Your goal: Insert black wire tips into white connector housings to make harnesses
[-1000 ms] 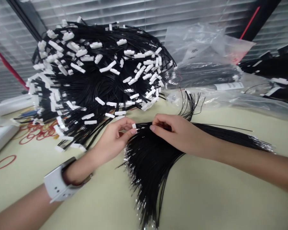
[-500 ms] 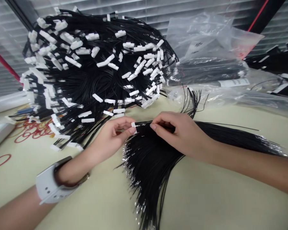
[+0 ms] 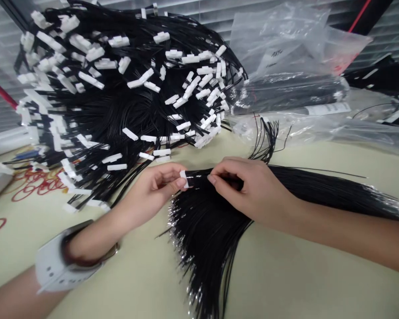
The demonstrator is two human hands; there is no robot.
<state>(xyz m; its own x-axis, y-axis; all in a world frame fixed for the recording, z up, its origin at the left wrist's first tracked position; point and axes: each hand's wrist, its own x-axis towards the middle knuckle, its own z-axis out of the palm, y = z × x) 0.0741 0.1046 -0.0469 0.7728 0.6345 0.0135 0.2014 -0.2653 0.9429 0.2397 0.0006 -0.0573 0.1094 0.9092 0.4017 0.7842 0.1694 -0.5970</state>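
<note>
left wrist (image 3: 86,243) | wide pale-grey strap (image 3: 51,257) | dark round holes (image 3: 49,268)

The single head view looks forward and down from the wearer's eye level, close above the near side of the table (image 3: 286,266), and reaches to the window blinds (image 3: 199,13) at the far side. It seems slightly tilted, though blur makes that uncertain.

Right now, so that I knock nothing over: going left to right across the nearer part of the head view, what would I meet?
Loose red loop, white watch strap, left hand, small white connector, right hand, silvery wire tips at the far right.
</note>
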